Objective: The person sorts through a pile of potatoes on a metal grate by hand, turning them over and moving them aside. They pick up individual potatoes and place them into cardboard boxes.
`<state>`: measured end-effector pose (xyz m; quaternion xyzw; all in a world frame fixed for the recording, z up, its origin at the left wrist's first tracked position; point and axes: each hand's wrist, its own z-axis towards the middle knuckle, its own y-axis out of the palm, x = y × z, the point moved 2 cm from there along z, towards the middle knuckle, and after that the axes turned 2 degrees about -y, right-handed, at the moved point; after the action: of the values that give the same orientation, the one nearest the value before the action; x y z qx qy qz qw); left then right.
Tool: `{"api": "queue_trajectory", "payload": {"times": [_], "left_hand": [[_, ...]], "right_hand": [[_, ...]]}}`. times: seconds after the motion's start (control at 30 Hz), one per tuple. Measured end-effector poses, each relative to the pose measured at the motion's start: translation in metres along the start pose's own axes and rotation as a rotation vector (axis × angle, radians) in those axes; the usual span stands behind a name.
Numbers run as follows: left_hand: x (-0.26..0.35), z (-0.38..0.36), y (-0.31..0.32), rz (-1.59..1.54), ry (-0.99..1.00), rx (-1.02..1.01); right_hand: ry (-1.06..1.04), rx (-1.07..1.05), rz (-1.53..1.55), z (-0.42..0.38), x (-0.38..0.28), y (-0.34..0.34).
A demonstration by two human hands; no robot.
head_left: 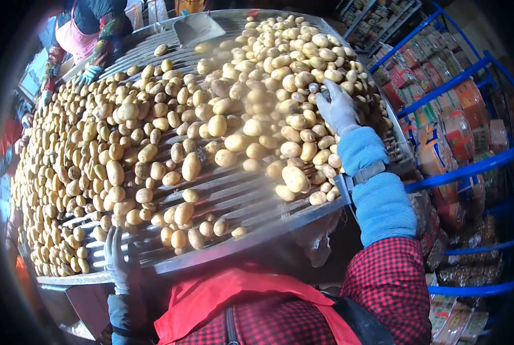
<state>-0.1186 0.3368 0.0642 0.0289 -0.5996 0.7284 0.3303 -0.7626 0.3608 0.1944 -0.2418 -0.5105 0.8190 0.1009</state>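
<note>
Many potatoes point(127, 111) are spread over a slatted metal table point(234, 198). My right hand point(338, 107), in a pale glove, reaches over the pile at the right side, its fingers bent among the potatoes; whether it holds one is hidden. A light blue sleeve and a dark wrist strap cover that forearm. At the near edge, on the left, my left hand point(118, 259) is gloved too, with its fingers stretched upward and apart beside the nearest potatoes. No object shows in it.
A co-worker point(76, 37) in gloves reaches onto the far left side of the table. A metal scoop point(198, 27) lies at the far edge. Blue rails point(470, 175) and stacked boxes point(458, 129) stand at the right.
</note>
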Motion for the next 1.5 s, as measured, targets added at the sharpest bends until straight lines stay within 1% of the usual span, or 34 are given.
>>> {"api": "queue_trajectory", "payload": {"times": [0.03,0.1,0.13,0.17,0.23,0.27,0.37,0.4,0.43,0.5,0.53,0.57,0.6,0.67,0.7,0.77,0.83,0.9,0.97,1.03,1.07,1.1,1.17,1.2,1.23,1.3,1.37,1.4,1.43,1.47,1.5], "left_hand": [[0.001,0.000,0.000,0.011,-0.029,-0.017],[0.004,0.000,-0.002,0.041,-0.047,-0.018],[0.004,0.000,-0.003,0.051,-0.043,-0.017],[0.004,0.000,-0.002,0.059,-0.042,-0.015],[0.003,0.000,-0.001,0.096,-0.029,-0.030],[0.002,0.000,-0.001,0.108,-0.018,-0.044],[0.008,0.005,-0.005,0.112,-0.012,-0.070],[0.008,0.006,-0.003,0.121,-0.020,-0.078],[0.007,0.005,-0.003,0.123,-0.021,-0.097],[0.007,0.005,-0.005,0.047,-0.044,-0.140],[0.008,0.006,-0.006,0.053,-0.041,-0.143],[0.012,0.008,-0.007,0.055,0.003,-0.119],[0.013,0.009,-0.008,0.040,-0.002,-0.117],[0.009,0.006,-0.007,0.038,0.003,-0.117],[0.010,0.006,-0.006,0.031,-0.005,-0.138],[0.011,0.006,-0.008,0.033,-0.024,-0.170],[0.004,0.002,-0.006,0.033,-0.048,-0.177],[0.009,0.003,-0.007,0.021,-0.041,-0.165],[0.010,0.005,-0.007,0.009,-0.050,-0.177],[0.009,0.005,-0.008,0.037,-0.005,-0.149],[0.006,0.004,-0.005,0.056,-0.015,-0.168],[0.006,0.004,-0.006,0.050,-0.019,-0.154],[0.011,0.004,-0.005,0.023,-0.013,-0.140],[0.011,0.004,-0.005,-0.010,-0.011,-0.135],[0.010,0.005,-0.004,-0.037,-0.054,-0.174],[0.008,0.004,-0.001,-0.072,-0.072,-0.167],[0.008,0.009,0.000,-0.071,-0.014,-0.164],[0.001,0.008,0.003,-0.052,0.009,-0.160],[-0.001,0.004,0.003,-0.030,0.021,-0.155],[0.003,0.004,0.003,-0.086,-0.012,-0.158],[0.005,0.005,0.000,-0.067,0.030,-0.138]], "right_hand": [[0.093,-0.107,-0.065,0.013,0.002,0.005],[-0.007,0.004,-0.201,0.026,0.003,0.019],[-0.057,0.025,-0.214,0.026,-0.004,0.019],[-0.209,0.129,-0.228,0.027,-0.007,0.023],[-0.352,0.200,-0.090,0.033,-0.006,0.036],[-0.318,0.117,0.097,0.037,-0.002,0.045],[-0.205,0.195,0.209,0.045,0.010,0.072],[-0.231,0.221,0.231,0.051,0.004,0.078],[-0.197,0.141,0.239,0.053,-0.009,0.082],[0.053,-0.101,0.654,0.066,-0.022,0.110],[0.028,-0.058,0.680,0.075,-0.019,0.147],[0.011,-0.014,0.706,0.078,-0.014,0.182],[0.008,-0.132,0.668,0.074,-0.024,0.192],[0.096,-0.339,0.619,0.059,-0.063,0.190],[0.193,-0.435,0.603,0.046,-0.097,0.170],[0.128,-0.428,0.609,0.030,-0.150,0.158],[0.177,-0.371,0.665,0.015,-0.185,0.179],[0.171,-0.414,0.853,0.008,-0.222,0.191],[0.092,-0.450,0.756,0.005,-0.255,0.218],[0.092,-0.565,0.669,-0.005,-0.302,0.194],[0.074,-0.597,0.608,-0.008,-0.317,0.192],[0.030,-0.616,0.612,-0.012,-0.325,0.183],[-0.077,-0.565,0.671,-0.025,-0.334,0.176],[-0.201,-0.610,0.776,-0.038,-0.338,0.174],[-0.299,-0.623,0.873,-0.054,-0.324,0.162],[-0.338,-0.405,0.894,-0.079,-0.301,0.134],[-0.502,0.145,0.888,-0.077,-0.234,0.122],[-0.422,0.249,0.856,-0.071,-0.190,0.102],[-0.249,0.313,0.820,-0.067,-0.132,0.072],[-0.072,0.364,0.791,-0.067,-0.074,0.043],[0.079,0.415,0.755,-0.070,-0.016,0.015]]}}
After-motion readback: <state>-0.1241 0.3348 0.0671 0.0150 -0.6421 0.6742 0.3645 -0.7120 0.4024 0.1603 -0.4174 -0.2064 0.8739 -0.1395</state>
